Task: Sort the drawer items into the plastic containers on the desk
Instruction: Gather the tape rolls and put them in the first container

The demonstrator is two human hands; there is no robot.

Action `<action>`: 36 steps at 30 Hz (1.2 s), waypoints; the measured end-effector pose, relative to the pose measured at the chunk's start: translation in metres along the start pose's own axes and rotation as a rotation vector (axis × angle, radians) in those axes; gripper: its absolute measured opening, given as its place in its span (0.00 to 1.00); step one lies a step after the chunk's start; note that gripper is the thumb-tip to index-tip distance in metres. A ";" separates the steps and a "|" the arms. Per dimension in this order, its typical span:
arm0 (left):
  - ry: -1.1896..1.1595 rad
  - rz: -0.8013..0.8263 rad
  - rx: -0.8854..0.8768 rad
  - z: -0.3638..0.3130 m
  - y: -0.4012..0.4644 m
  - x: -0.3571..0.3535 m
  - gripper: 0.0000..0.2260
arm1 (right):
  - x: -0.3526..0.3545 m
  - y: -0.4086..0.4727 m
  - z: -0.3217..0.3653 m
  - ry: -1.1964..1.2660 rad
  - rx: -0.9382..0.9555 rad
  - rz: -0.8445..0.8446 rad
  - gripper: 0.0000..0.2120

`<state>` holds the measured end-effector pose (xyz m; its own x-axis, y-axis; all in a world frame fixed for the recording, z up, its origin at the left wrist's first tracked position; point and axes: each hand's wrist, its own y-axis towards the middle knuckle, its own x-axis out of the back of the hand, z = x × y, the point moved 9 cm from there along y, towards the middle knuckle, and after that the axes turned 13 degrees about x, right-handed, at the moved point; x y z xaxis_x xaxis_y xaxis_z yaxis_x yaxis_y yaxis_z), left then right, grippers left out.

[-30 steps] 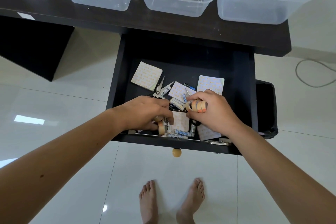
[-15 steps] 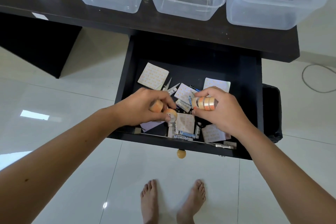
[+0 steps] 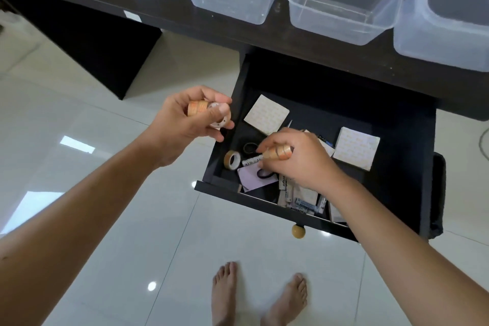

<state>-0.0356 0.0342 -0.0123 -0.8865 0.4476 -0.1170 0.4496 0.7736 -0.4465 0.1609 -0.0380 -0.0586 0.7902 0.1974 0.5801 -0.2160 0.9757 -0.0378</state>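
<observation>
Dark bench (image 3: 238,32) runs across the top of the frame; four clear plastic containers (image 3: 341,0) stand on it in a row, nothing visible inside them

Open black drawer (image 3: 407,167) sits centre-right, below the bench edge, with a round wooden knob (image 3: 298,231) on its front

Your left hand (image 3: 185,122) is raised left of the drawer, over the white floor, fingers curled round a small stack of tape rolls (image 3: 209,111) — orange ones plus a pale one at the thumb end

Your right hand (image 3: 301,161) is down inside the drawer, fingers curled round another stack of orange tape rolls (image 3: 279,152), fingertips low among the clutter

In the drawer: two pale dotted sheet pads, one upper left (image 3: 266,115), one right (image 3: 356,148); a pale card (image 3: 250,177) at front left; batteries (image 3: 301,205) along the front edge; a loose tape roll (image 3: 232,159) at left, apart from your hands; a black ring (image 3: 250,147) just above it

Your bare feet (image 3: 259,296) at bottom centre
</observation>
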 end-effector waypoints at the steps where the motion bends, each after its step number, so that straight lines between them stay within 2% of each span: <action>1: -0.024 -0.003 0.010 0.002 -0.001 0.004 0.07 | -0.008 0.006 0.004 -0.028 0.018 0.031 0.11; 6: 0.038 -0.043 0.008 0.007 -0.007 0.018 0.18 | -0.036 0.028 0.022 -0.191 0.101 0.075 0.16; 11: 0.084 -0.089 0.018 0.012 -0.011 0.022 0.19 | -0.056 0.033 0.024 -0.286 0.082 0.142 0.24; 16: 0.051 -0.097 -0.006 0.009 -0.016 0.023 0.18 | -0.056 0.030 0.028 -0.307 0.137 0.123 0.18; 19: 0.069 -0.110 -0.023 0.004 -0.019 0.023 0.17 | -0.046 0.027 0.028 -0.241 0.128 0.118 0.19; 28: 0.100 -0.173 -0.038 -0.025 -0.025 0.006 0.18 | 0.032 0.024 0.057 0.051 0.164 -0.072 0.24; 32: 0.120 -0.212 -0.045 -0.059 -0.023 0.003 0.19 | 0.079 0.038 0.090 0.134 0.172 -0.086 0.21; 36: 0.125 -0.301 -0.127 -0.109 -0.023 0.019 0.20 | 0.110 0.072 0.126 0.138 0.201 -0.064 0.20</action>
<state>-0.0508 0.0735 0.0927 -0.9646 0.2367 0.1165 0.1873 0.9253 -0.3296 0.1603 0.0416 0.1054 0.8736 0.1606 0.4594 -0.2620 0.9507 0.1658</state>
